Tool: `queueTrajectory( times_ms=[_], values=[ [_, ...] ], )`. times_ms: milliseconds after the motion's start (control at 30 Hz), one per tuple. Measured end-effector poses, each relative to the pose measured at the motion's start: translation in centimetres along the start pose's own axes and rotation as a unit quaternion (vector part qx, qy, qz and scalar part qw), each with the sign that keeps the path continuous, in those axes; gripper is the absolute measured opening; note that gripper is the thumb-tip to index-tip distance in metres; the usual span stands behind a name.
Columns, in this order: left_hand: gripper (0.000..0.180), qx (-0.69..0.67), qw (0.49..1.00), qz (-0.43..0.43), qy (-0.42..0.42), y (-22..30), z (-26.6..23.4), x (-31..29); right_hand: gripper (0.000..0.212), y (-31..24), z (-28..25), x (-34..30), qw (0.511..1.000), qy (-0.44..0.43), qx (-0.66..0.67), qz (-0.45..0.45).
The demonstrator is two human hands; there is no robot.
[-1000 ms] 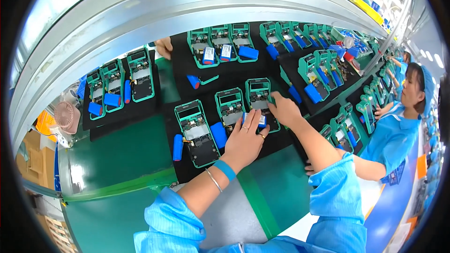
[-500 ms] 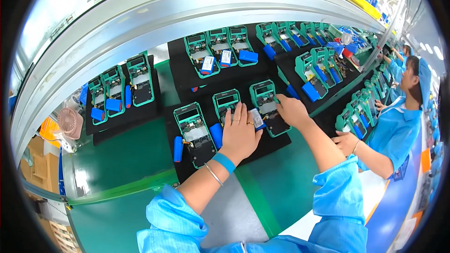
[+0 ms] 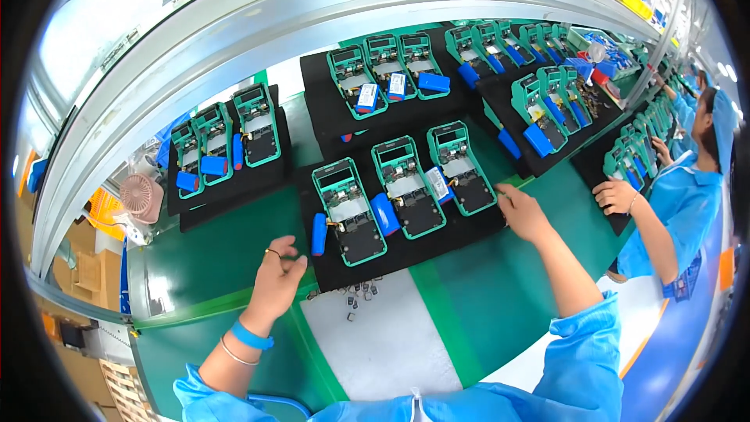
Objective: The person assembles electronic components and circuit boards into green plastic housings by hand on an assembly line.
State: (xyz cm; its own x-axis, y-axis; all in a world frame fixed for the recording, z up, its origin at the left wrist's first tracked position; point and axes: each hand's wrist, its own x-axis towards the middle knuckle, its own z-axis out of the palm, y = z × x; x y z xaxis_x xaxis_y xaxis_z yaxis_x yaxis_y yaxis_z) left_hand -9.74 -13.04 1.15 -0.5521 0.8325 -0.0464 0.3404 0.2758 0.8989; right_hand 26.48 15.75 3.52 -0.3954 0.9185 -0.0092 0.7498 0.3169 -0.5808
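Note:
A black tray (image 3: 406, 246) lies in front of me on the green belt (image 3: 219, 242). It carries three green-framed devices (image 3: 348, 210) with blue cylindrical cells (image 3: 386, 213) beside them. My left hand (image 3: 276, 280) rests at the tray's near-left corner, fingers curled, with nothing visible in it. My right hand (image 3: 522, 213) touches the tray's right edge with fingers extended, holding nothing.
More black trays with green devices (image 3: 226, 141) lie further along the belt. Several small dark parts (image 3: 355, 295) lie on a white mat (image 3: 383, 340). A co-worker in blue (image 3: 680, 203) works at the right. A small pink fan (image 3: 143, 195) stands at the left.
Both my hands have left the devices on the tray. The left one pulled back to the near-left corner, the right one moved to the tray's right edge.

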Motion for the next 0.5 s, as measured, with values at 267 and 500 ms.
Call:
queueTrajectory(
  times_ms=[267,500],
  values=[
    [0.055,-0.249,0.949,-0.186,-0.044,0.8,0.6,1.0,0.043,-0.4,1.4,-2.8,0.982,-0.026,0.177,0.057],
    [0.072,-0.132,0.987,-0.061,-0.074,4.6,2.4,-3.6,0.041,1.6,-1.5,-11.5,0.977,0.011,0.197,0.076]
  ],
)
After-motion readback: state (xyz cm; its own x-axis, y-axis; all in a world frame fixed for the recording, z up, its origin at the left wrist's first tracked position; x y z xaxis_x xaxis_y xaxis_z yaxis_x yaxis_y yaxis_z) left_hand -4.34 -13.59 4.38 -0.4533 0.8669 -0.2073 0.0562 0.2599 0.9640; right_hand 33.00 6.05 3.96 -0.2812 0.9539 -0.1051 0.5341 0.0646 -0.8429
